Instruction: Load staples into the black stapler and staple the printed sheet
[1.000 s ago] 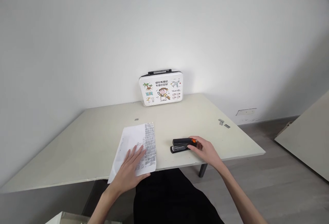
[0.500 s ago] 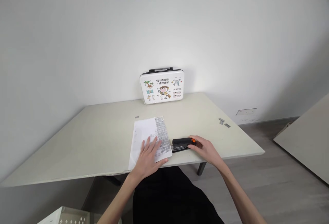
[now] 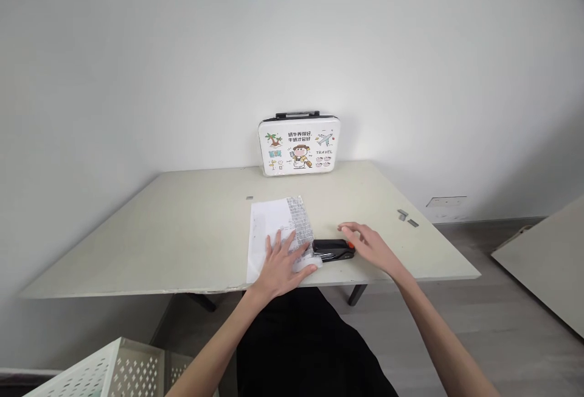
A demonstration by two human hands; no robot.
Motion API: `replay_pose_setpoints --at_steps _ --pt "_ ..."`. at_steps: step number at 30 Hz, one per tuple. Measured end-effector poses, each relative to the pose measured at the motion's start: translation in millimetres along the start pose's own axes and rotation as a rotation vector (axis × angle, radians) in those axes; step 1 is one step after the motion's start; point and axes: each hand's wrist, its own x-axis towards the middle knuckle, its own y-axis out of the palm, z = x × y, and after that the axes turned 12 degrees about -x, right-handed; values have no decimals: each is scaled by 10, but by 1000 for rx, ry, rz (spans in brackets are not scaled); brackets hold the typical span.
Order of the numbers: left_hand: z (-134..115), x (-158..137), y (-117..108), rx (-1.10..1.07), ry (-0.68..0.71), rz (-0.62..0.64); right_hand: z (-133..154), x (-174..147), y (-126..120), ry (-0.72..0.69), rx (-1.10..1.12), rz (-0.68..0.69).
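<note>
My left hand point(image 3: 281, 266) lies spread on the paper sheets point(image 3: 267, 227), which carry a grey printed band along their right side. A black stapler point(image 3: 333, 250) with an orange patch at its rear end rests on the table, its front end at the right edge of the paper. The paper's near right corner looks bent up against it. My right hand point(image 3: 368, 245) hovers by the stapler's rear end, fingers extended and raised off its top, with nothing in its grasp.
Against the wall stands a white case point(image 3: 298, 146) with cartoon prints and a black handle. Several grey staple strips point(image 3: 412, 223) lie at the table's right, another strip point(image 3: 249, 197) behind the paper. A white perforated basket point(image 3: 137, 369) sits below the table point(image 3: 159, 245) at left.
My right hand has let go of the stapler's rear end and lifted. The paper's corner now overlaps the stapler's front. The view has shifted slightly.
</note>
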Motion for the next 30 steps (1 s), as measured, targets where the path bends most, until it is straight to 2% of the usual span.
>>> replay_pose_setpoints --at_steps 2,6,14,20,30 --pt "-4 8 10 -5 22 -1 164 93 -7 -3 -30 -12" --pt "-7 -1 13 -21 47 12 430 268 92 -62 -78 60" --pt "-3 3 90 51 68 -43 679 454 280 -93 -149 208" --pt "40 13 145 82 106 -87 780 419 260 -171 -147 270" --pt "4 43 122 63 100 -55 783 409 266 -233 -158 317"
